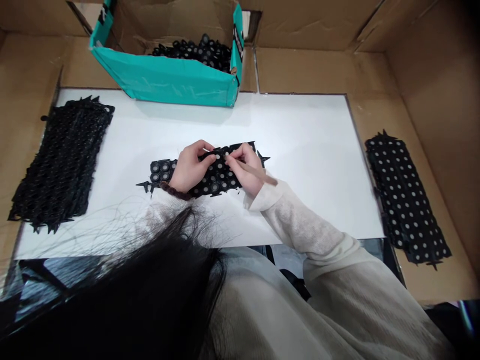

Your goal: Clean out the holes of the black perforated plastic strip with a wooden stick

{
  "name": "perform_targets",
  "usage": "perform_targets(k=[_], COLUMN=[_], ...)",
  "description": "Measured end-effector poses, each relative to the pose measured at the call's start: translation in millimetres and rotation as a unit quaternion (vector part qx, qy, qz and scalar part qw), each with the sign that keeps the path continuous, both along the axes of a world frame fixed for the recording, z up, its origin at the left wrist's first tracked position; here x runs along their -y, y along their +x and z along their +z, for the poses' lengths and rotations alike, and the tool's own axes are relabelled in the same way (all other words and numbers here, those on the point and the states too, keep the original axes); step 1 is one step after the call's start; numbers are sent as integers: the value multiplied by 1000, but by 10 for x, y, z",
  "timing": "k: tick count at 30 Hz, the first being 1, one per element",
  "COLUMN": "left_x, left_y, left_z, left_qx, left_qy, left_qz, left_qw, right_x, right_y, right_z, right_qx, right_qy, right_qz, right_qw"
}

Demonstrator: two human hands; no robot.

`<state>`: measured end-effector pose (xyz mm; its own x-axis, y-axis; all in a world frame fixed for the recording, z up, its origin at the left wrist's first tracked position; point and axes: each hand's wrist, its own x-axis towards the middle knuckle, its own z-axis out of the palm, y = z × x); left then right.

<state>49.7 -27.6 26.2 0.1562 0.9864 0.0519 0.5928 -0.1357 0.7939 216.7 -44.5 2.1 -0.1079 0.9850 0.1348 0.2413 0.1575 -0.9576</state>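
A black molded panel (215,187) with rows of round cups and pale discs lies on the white work surface, pointed tabs at its ends. My left hand (190,166) rests over its left half, fingers curled, with thumb and forefinger gripping near its far edge. My right hand (247,167) is closed around a thin brown stick (262,175). The stick's rear end sticks out toward my right wrist; its front end is hidden by the fingers. Both sets of fingertips meet close together over the panel's far side, near a pale disc (227,155).
A teal-edged cardboard box (180,82) at the back holds many small black round parts (204,52). To the left is a thick stack of black panels (63,160). More disc-filled panels (407,200) lie on cardboard at right. Cardboard walls (307,25) enclose the white surface (311,130).
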Motion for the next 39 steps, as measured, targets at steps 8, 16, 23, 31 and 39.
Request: perform_targets(k=[8, 16, 23, 31, 39], left_x=[-63, 34, 81, 30, 37], left_y=[-81, -23, 37, -30, -31], left_z=[16, 144, 163, 115, 121], left_qx=[11, -164, -255, -159, -74], left_qy=[-63, -35, -30, -60, -68], left_qz=[-50, -74, -95, -88, -69], left_qw=[997, 983, 962, 982, 993], right_x=[-46, -1, 15, 39, -13], right_y=[132, 192, 211, 212, 171], right_z=[-58, 29, 82, 112, 101], right_qx=[-87, 27, 101, 114, 150], right_qy=[-9, 39, 50, 61, 107], right_qz=[35, 93, 113, 125, 162], right_qw=[996, 995, 987, 984, 969])
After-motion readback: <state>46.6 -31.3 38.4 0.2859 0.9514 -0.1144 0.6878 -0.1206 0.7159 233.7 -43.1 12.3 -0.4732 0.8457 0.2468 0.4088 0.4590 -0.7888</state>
